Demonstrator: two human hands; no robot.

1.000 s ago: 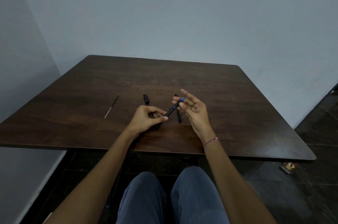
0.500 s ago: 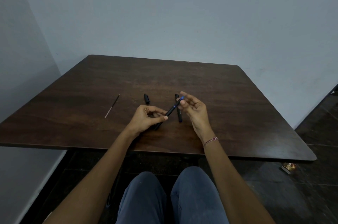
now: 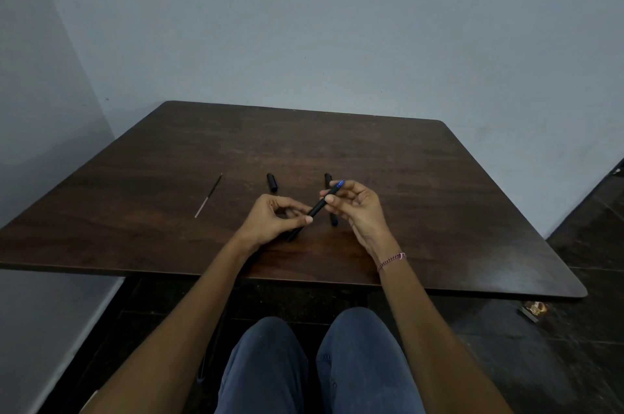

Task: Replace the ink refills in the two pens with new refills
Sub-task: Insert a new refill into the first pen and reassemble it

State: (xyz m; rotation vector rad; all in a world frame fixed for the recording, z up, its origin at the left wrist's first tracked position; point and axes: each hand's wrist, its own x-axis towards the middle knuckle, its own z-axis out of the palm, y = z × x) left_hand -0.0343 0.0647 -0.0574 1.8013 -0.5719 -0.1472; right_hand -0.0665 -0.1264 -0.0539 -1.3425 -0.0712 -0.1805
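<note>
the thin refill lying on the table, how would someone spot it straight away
Start at the dark wooden table and look left of both hands. The refill lies alone there, left of the short black cap. It is a bare thin stick, far slimmer than either pen.

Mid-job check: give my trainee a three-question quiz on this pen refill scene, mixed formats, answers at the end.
1. True or false: both hands grip the same black pen.
2. Which item lies farthest toward the person's left on the table? A) the loose cap B) the thin refill C) the second pen
3. Fill in: the tip of the held pen, at the right hand, is coloured ____.

Key: 1 true, the left hand pinches the lower barrel and the right hand's fingers hold the upper part. 2 B. 3 blue.
</note>
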